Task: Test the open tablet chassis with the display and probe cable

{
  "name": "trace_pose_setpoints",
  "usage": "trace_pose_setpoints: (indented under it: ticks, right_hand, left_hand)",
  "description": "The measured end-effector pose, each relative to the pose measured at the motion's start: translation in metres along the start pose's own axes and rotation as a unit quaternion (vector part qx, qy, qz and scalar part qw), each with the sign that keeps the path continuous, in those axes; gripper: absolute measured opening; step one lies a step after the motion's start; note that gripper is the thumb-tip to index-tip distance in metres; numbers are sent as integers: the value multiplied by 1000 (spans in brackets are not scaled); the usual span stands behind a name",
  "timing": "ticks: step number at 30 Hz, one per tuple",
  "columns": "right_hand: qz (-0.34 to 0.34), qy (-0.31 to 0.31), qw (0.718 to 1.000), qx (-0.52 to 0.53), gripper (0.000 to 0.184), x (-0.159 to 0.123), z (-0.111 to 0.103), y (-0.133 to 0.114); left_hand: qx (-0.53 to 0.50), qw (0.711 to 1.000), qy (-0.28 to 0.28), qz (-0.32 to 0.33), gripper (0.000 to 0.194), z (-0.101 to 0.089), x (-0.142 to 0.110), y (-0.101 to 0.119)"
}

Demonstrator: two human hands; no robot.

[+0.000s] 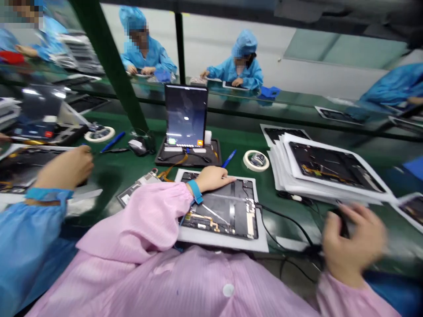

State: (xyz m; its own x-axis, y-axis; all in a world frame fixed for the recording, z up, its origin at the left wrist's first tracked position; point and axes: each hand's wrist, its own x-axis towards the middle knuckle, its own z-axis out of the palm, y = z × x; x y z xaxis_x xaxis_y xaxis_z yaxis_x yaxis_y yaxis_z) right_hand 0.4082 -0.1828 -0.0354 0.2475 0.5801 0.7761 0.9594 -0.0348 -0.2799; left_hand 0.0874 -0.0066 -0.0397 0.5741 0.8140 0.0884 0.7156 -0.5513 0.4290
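My left hand (213,178), in a pink sleeve with a blue wrist strap, lies flat with its fingers stretched out on the top edge of an opened tablet (228,207). The tablet shows its dark insides and rests on a white tray (224,240) in front of me. My right hand (352,246) is blurred at the lower right. Its fingers curl round a small black corded device (340,220), whose black cable (284,220) runs back to the tablet's right edge.
An upright tablet (186,115) stands lit in a black dock (188,156) behind mine. A stack of trays with opened tablets (330,169) lies at the right; tape rolls (256,160) and blue pens are nearby. A co-worker's hand (68,169) in a blue sleeve reaches in at the left. More people in blue sit beyond.
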Motion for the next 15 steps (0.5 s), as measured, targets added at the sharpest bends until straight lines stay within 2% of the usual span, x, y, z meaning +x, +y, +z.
trace_pose_setpoints:
  ticks: [1, 2, 3, 4, 6, 8, 11, 13, 15]
  right_hand:
    - [16, -97, 992, 85, 30, 3, 2, -28]
    - [52, -238, 955, 170, 29, 6, 7, -52]
    - [96, -371, 894, 232, 31, 8, 14, -71]
    - [134, -463, 835, 267, 32, 9, 22, -84]
    - [201, -560, 735, 325, 38, 9, 39, -98]
    - [250, -591, 671, 371, 43, 9, 49, -101]
    - [292, -616, 610, 404, 44, 10, 53, -93]
    - [316, -605, 607, 407, 43, 13, 48, -83]
    - [360, -539, 641, 411, 42, 19, 36, -69]
  left_hand:
    - [-9, 1000, -1, 0, 56, 0, 0, -1]
    - [-16, 1000, -2, 0, 56, 0, 0, -1]
    - [-21, 1000, -4, 0, 56, 0, 0, -3]
    - [-25, 1000, -8, 1, 57, 0, 0, -4]
    - [-27, 1000, -15, 4, 57, 0, 1, -5]
    - [-26, 999, -21, 8, 58, 1, 1, -6]
    - [-16, 999, -24, 15, 61, 1, -1, -4]
    - [-9, 1000, -23, 18, 62, 0, -1, -4]
    - [-6, 1000, -24, 18, 62, 1, -1, -4]
